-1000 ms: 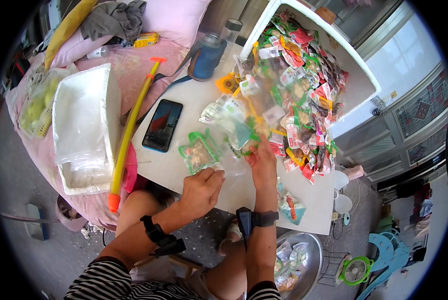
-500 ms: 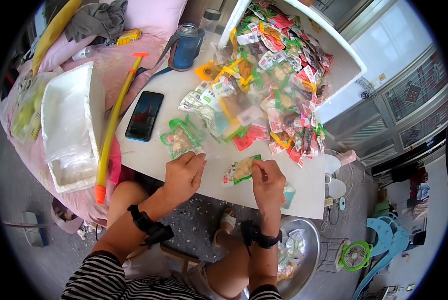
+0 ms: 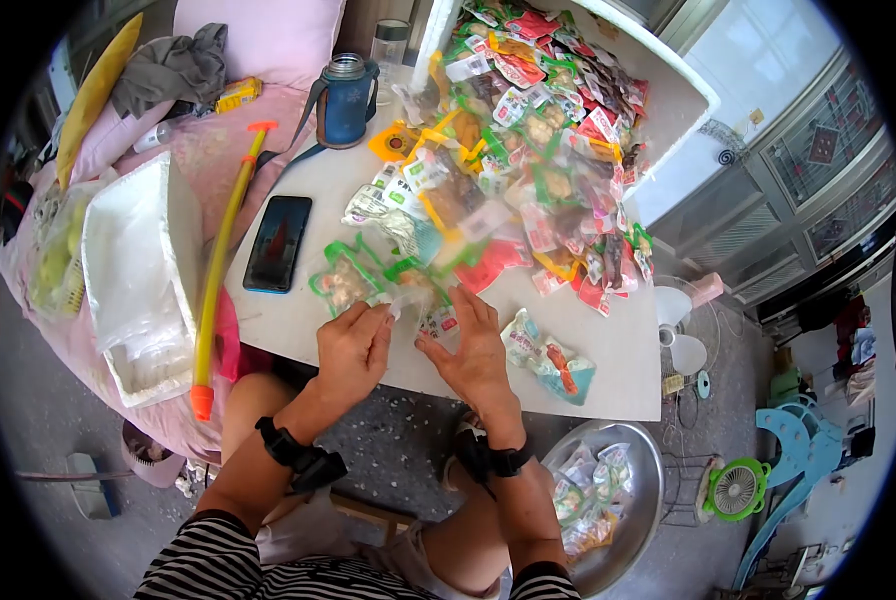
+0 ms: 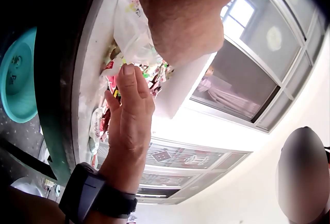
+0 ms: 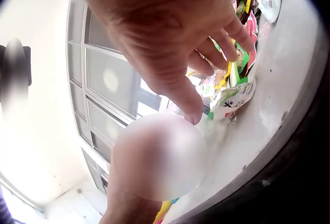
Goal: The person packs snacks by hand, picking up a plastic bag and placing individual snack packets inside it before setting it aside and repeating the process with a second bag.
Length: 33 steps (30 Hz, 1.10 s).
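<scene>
Clear plastic bag (image 3: 406, 298), edge pinched by left hand (image 3: 351, 347), sat over table (image 3: 623, 370) at green-edged packets (image 3: 342, 284); right hand (image 3: 473, 357) had fingers spread, gripping nothing. Basin (image 3: 650, 505) held packs, seemingly finished; large heap (image 3: 548, 125) remained.

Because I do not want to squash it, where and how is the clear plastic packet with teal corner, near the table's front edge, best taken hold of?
Probably best pinch the clear plastic packet by its teal corner, from the picture's right: bare pale tabletop shows there, the orange-red part sits nearer the packet's middle, and another whitish packet crowds its left.
</scene>
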Motion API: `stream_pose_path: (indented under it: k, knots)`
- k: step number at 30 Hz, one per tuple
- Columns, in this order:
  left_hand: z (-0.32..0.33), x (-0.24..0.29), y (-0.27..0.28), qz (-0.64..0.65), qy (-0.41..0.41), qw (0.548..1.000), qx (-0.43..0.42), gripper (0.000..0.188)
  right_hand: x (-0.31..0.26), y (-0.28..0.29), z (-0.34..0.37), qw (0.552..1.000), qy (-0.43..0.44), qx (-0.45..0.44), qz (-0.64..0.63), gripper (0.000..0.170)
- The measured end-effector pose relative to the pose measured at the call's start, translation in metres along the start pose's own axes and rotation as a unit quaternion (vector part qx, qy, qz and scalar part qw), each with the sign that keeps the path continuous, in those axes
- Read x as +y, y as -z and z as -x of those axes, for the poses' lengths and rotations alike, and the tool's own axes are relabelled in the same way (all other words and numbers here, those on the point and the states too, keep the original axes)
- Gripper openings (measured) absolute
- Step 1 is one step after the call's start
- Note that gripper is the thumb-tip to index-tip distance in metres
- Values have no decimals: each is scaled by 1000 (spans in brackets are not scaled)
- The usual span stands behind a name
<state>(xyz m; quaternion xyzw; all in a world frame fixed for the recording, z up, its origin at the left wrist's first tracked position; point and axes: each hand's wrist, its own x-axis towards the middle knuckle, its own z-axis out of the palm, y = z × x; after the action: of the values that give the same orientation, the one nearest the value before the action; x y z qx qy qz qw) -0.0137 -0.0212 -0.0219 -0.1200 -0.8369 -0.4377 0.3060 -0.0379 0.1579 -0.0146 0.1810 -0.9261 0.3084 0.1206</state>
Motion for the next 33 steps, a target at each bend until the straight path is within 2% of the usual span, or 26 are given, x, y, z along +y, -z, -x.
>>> stream_pose_path:
  k: [3, 6, 9, 12, 13, 16, 17, 20, 24, 27, 30, 33]
  knots:
    - [2, -2, 1, 10, 9, 1000, 1, 10, 7, -18, -6, 999, 14, -13, 37, 78]
    - [3, -4, 1, 15, 0, 1000, 11, 10, -1, -19, -10, 996, 24, -44, 78, 73]
    - [2, -6, 1, 20, -7, 1000, 15, 10, -8, -19, -17, 993, -67, -60, 73, 66]
    - [3, -6, 2, 25, -2, 1000, 8, 10, 15, -22, -14, 990, -131, -9, -40, 60]
    - [3, -6, 2, 26, 0, 1000, 6, 10, 20, -23, -12, 990, -123, 29, -57, 46]
    - [4, -4, 2, 18, -8, 1000, -1, 11, 25, -10, -10, 941, -221, -68, -246, 29]
    - [5, -3, 1, 21, -9, 1000, 1, 11, 24, -10, -8, 936, -214, -45, -276, 18]
    - [5, -4, 1, 23, -12, 1000, 1, 12, 37, -3, -2, 900, -198, 50, -386, 12]
    - [5, -2, 4, 18, -16, 1000, 3, 12, 53, 24, 11, 867, -223, 78, -439, 13]
    - [4, -1, 8, 9, -20, 1000, -4, 13, 38, 57, 17, 829, -259, 26, -496, 15]
    - [3, -1, 7, 7, -40, 999, 10, 17, 26, 63, 23, 851, -238, -65, -464, 11]
    - [3, -2, 7, -22, -80, 996, 14, 23, 11, 42, 21, 891, -210, -78, -395, 10]
